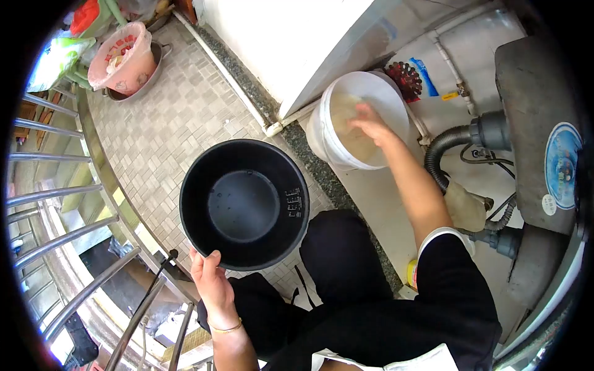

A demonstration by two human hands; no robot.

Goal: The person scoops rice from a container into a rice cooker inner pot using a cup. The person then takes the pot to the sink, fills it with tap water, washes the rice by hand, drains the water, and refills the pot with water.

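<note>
Black, smooth, round pot [244,206] is sitting before the knees [334,244], left hand [212,278] gripping its near rim.
It is looking light and stiff, probably slick if wet, the rim offering surest hold; the loosely spread right hand [371,125] is reaching inside a white plastic bucket [396,108].

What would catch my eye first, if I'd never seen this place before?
Probably the big black pot in the middle, gripped at its rim by the left hand. Next, the white bucket to its right, with the right hand reaching inside. At upper left, a pink tub also stands out.
</note>
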